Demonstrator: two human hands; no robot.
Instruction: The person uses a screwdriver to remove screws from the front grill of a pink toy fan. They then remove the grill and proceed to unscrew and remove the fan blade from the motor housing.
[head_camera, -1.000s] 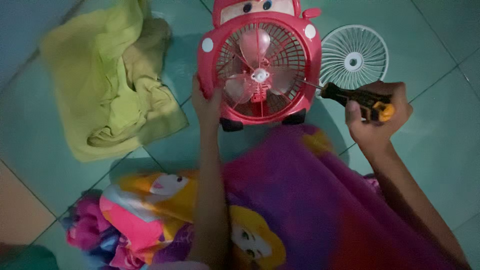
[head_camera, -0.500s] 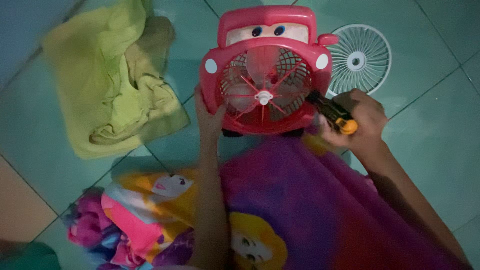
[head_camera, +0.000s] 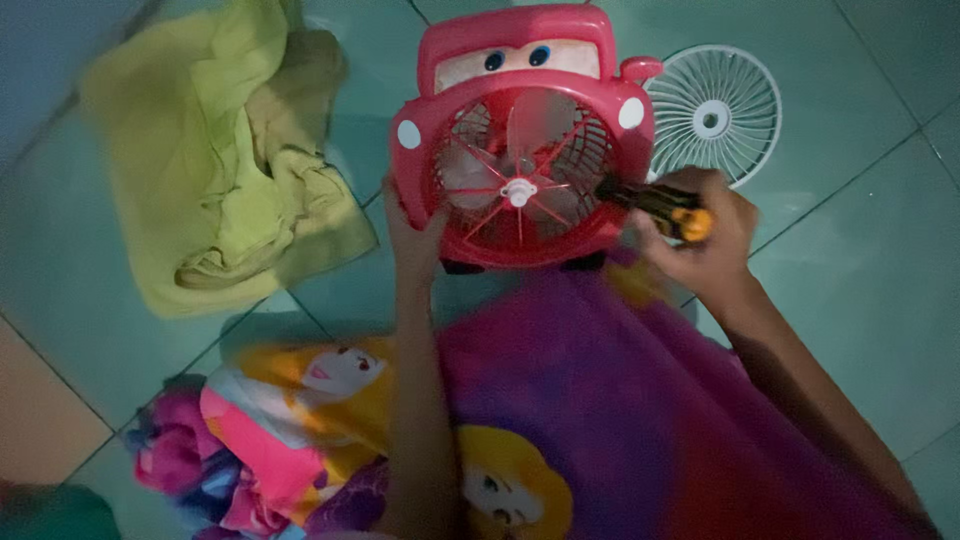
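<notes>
A red car-shaped toy fan (head_camera: 520, 150) stands on the teal tiled floor, its round grille facing me. My left hand (head_camera: 412, 240) grips its lower left edge and steadies it. My right hand (head_camera: 705, 240) is shut on a screwdriver (head_camera: 660, 205) with a black and orange handle. The screwdriver's tip rests against the right side of the red grille. The translucent blades show behind the grille.
A white round fan grille (head_camera: 715, 110) lies on the floor behind my right hand. A crumpled yellow-green cloth (head_camera: 230, 170) lies at the left. A purple and pink cartoon-print blanket (head_camera: 560, 420) covers my lap below the fan.
My right hand has brought the screwdriver leftward from beside the fan onto the right side of the grille. The view has shifted so the fan sits lower in frame.
</notes>
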